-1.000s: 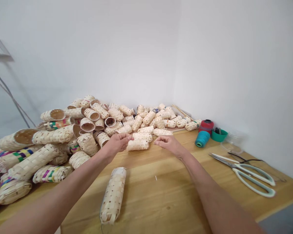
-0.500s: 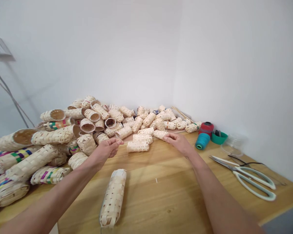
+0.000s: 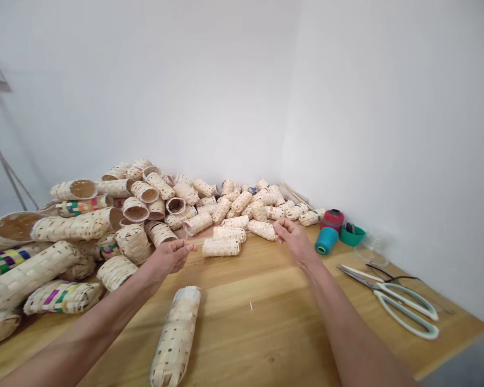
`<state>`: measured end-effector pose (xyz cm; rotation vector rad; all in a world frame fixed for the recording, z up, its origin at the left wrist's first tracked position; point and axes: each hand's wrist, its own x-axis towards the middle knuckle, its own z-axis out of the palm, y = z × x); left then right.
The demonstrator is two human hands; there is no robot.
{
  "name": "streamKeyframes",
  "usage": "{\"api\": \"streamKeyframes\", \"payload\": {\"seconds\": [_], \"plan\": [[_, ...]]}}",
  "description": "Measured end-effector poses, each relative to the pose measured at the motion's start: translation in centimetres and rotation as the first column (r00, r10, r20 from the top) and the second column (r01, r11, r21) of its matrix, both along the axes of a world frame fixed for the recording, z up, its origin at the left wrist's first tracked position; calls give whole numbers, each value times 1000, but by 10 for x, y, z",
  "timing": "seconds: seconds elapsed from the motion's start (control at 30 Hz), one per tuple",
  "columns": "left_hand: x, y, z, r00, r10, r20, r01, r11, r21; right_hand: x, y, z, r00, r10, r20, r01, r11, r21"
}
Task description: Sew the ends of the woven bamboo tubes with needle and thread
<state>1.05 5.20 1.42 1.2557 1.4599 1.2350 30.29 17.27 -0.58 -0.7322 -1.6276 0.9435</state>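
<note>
My left hand (image 3: 172, 257) is held over the wooden table with thumb and fingers pinched together. Something thin seems to show at its fingertips, too fine to make out. Just right of it lies a small woven tube (image 3: 221, 247) of pale strips, with a second woven tube (image 3: 229, 233) behind. My right hand (image 3: 293, 239) is also pinched, close to the end of another small woven tube (image 3: 263, 230); whether it touches the tube or grips a thread is unclear. A longer woven tube (image 3: 175, 336) with a white end lies in front, between my forearms.
A large heap of woven tubes (image 3: 76, 223), some with coloured strips, fills the left and back. At right are a teal thread spool (image 3: 326, 240), a red thread spool (image 3: 333, 219), a green bowl (image 3: 352, 236), a clear container (image 3: 372, 250) and white-handled scissors (image 3: 403, 306).
The whole scene has shifted left in view. My right fingertips have drawn slightly off the small tube's end. My left hand stays pinched and sits slightly lower.
</note>
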Motion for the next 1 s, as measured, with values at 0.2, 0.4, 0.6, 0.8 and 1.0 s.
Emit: {"api": "streamKeyframes", "payload": {"seconds": [0.2, 0.4, 0.6, 0.8, 1.0], "plan": [[4, 5, 0, 997, -46, -65, 43, 998, -52, 11, 10, -5, 998, -57, 0, 57, 998, -17], [7, 2, 10, 969, -105, -224, 88, 993, -83, 5, 0, 5, 999, -31, 20, 31, 1000, -3], [36, 1, 36, 802, 114, -586, 107, 939, 328, -15, -22, 16, 993, 67, 92, -69, 997, 21], [83, 13, 37, 908, -70, -413, 214, 925, 314, -24, -32, 19, 980, 148, 129, -154, 988, 33], [92, 23, 26, 967, -222, -123, 238, 962, 133, -22, -31, 20, 984, 146, 107, -153, 986, 60]]}}
